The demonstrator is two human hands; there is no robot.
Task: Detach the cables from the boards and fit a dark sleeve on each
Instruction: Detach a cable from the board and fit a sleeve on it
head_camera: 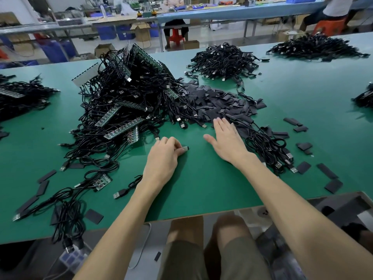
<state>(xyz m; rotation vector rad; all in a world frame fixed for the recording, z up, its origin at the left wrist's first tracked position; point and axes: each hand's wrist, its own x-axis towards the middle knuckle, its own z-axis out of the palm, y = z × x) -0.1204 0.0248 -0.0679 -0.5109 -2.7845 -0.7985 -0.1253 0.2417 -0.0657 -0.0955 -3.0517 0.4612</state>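
The left hand (163, 156) rests on the green matte tabletop (201, 188) toward its near edge. Its fingers are curled and pinch a small silver metal plug (185, 148). The right hand (226, 138) lies near it, spread wide with straight fingers, its tips at a flat heap of dark grey rectangular sleeves (218, 102) mid-table. Left of that heap rises a tangled pile of black cables (121, 85) still joined to narrow green circuit boards (121, 130). Print on the boards is too small to read.
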